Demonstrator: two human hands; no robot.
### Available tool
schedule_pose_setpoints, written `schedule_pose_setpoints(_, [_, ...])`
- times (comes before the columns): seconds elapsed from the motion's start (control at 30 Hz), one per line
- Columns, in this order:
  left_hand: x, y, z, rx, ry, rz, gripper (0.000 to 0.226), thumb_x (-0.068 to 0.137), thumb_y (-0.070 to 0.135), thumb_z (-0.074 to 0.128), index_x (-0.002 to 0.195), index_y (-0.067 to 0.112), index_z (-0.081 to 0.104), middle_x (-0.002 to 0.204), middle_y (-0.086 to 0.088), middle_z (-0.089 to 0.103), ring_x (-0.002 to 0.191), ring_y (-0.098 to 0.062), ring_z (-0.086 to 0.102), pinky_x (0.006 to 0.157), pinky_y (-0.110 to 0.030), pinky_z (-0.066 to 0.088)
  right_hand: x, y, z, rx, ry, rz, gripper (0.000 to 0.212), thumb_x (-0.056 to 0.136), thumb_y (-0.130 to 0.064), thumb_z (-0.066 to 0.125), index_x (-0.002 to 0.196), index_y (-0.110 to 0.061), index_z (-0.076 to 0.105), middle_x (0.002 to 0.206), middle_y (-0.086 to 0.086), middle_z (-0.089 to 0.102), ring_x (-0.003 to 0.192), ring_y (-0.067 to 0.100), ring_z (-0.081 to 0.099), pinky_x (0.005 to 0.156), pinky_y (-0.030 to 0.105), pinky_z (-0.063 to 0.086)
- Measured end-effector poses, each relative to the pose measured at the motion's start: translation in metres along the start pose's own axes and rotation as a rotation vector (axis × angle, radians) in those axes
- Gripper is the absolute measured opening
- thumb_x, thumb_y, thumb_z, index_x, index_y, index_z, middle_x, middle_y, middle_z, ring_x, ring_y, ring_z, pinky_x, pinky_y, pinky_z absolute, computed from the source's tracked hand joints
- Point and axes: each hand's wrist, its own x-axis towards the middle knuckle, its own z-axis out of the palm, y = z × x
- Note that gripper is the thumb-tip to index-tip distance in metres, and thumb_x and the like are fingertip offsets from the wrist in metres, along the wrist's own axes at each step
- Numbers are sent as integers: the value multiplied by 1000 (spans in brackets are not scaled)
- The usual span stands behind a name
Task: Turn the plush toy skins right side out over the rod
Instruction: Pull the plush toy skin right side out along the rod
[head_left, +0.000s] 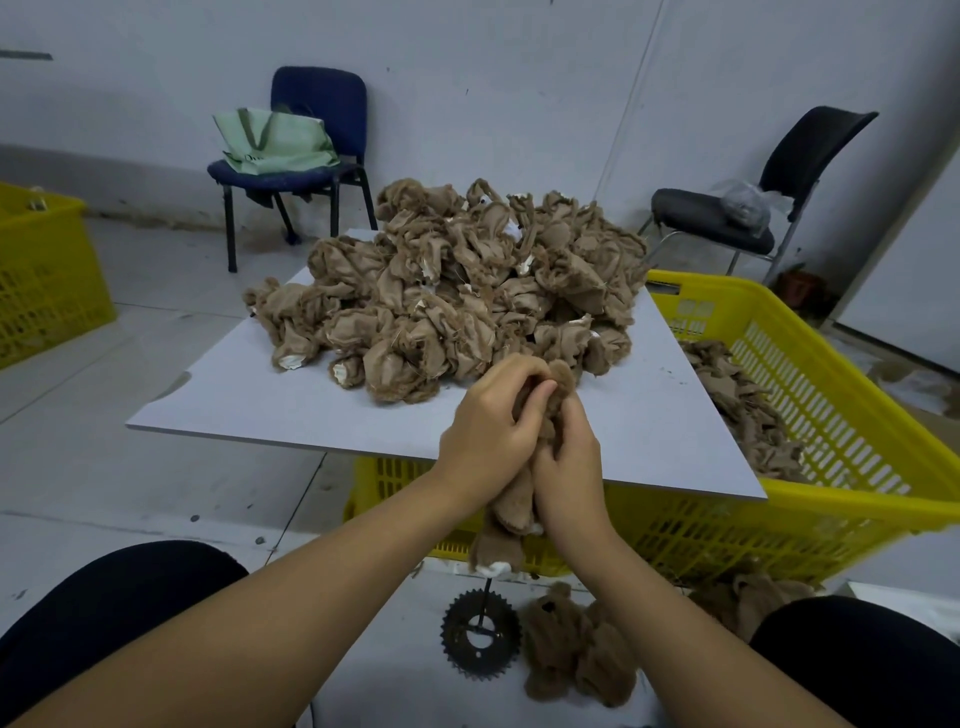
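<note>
Above the rod, my left hand and right hand both clench the plush skin: soft, light, limp, best gripped near its upper folds.

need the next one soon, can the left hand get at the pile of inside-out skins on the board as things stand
Probably not right away: the left hand grips the skin being turned, together with the right hand. Once it lets go, the way looks free; the pile lies just beyond on the white board.
</note>
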Motion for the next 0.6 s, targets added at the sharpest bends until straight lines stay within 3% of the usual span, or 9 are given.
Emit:
schedule_pose_setpoints(0.13, [16, 9, -4, -21, 43, 21, 7, 98, 2, 57, 96, 2, 63, 90, -6, 62, 85, -14, 58, 75, -30, 50, 13, -14, -7, 25, 16, -63, 37, 96, 2, 46, 118, -26, 55, 95, -19, 66, 83, 4, 66, 63, 18, 53])
schedule_pose_setpoints(0.27, [23, 7, -3, -27, 102, -11, 8, 97, 1, 57, 90, 0, 62, 84, -5, 61, 79, -11, 56, 71, -27, 48, 23, -17, -8, 12, 15, -61, 35, 91, 6, 46, 108, -23, 55, 88, -12, 63, 76, 11, 63, 61, 38, 56])
schedule_pose_setpoints(0.43, [17, -1, 1, -18, 59, -32, 11, 97, 1, 58, 86, 0, 61, 81, -8, 59, 77, -17, 56, 70, -33, 47, 22, -10, -2, -7, 9, -31, 36, 94, 3, 47, 109, -29, 56, 92, -20, 65, 81, 4, 65, 66, 28, 57])
schedule_pose_setpoints(0.6, [16, -6, 1, -43, 76, -57, 12, 98, 4, 58, 87, 2, 61, 80, -5, 59, 77, -14, 57, 69, -31, 48, 23, -6, 1, -29, 0, -16, 37, 94, 2, 47, 112, -29, 55, 92, -17, 65, 81, 7, 66, 66, 33, 58])
